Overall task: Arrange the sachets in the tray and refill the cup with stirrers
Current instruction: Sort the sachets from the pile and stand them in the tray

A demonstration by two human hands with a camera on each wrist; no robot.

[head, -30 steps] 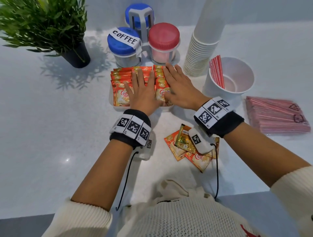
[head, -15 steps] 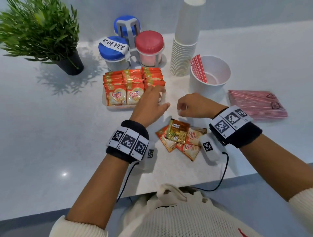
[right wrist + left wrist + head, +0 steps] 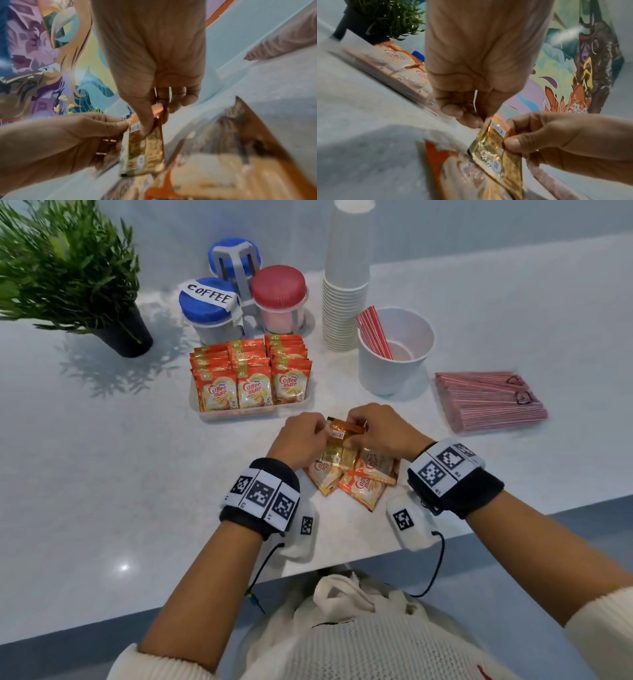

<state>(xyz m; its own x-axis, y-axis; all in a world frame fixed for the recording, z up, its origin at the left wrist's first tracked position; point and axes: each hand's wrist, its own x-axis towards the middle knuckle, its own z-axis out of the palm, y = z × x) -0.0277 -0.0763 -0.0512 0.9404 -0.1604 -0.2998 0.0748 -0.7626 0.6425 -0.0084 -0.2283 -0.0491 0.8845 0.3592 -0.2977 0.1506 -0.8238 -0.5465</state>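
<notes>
A clear tray (image 3: 239, 416) holds three rows of upright orange Coffee-mate sachets (image 3: 252, 378). In front of it lies a small pile of loose sachets (image 3: 363, 482). Both hands hold the top sachet (image 3: 337, 441) of that pile, gold back and barcode facing up. My left hand (image 3: 310, 433) pinches its left edge and my right hand (image 3: 361, 428) its right edge. The wrist views show the same sachet (image 3: 496, 146) (image 3: 144, 152) lifted at its top end. A white cup (image 3: 394, 364) at the right holds a few red stirrers (image 3: 373, 335).
A flat pack of red stirrers (image 3: 489, 402) lies right of the cup. A tall stack of paper cups (image 3: 346, 289) stands behind it. Three lidded jars in a rack (image 3: 239, 292) sit behind the tray. A potted plant (image 3: 68, 275) is at the far left. The counter edge runs near my wrists.
Both hands came back from the sachets in the tray to the loose pile near the counter edge. They now pinch the top sachet between them.
</notes>
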